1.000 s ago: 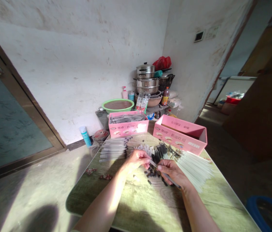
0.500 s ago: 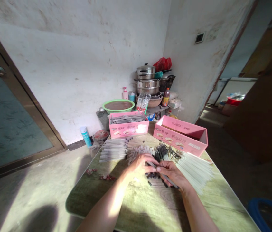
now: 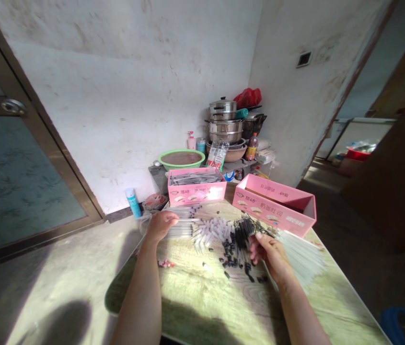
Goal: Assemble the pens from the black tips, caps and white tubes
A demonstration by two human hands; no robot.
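Note:
My left hand (image 3: 162, 226) is over the row of finished-looking pens (image 3: 184, 232) at the table's left, fingers pinched on a slim pale pen pointing right. My right hand (image 3: 270, 253) is at the near right edge of a pile of black pen parts (image 3: 243, 231), its fingers curled in; what they hold, if anything, is hidden. Whitish caps (image 3: 214, 230) are heaped between the hands. Small black plugs (image 3: 229, 256) lie scattered in front of them. Right of my right hand, long pale tubes (image 3: 301, 254) are fanned out.
Across the table's (image 3: 202, 297) back stand a pink box (image 3: 197, 194) full of grey pens and another pink box (image 3: 274, 206) with a dark inside. Behind them are a green basin (image 3: 180, 158) and stacked steel pots (image 3: 225, 127). A blue spray can (image 3: 133, 203) stands at left.
My hands were together at the middle around a grey pen. The left has moved left to the pen row with a pen; the right has moved apart, to the black parts.

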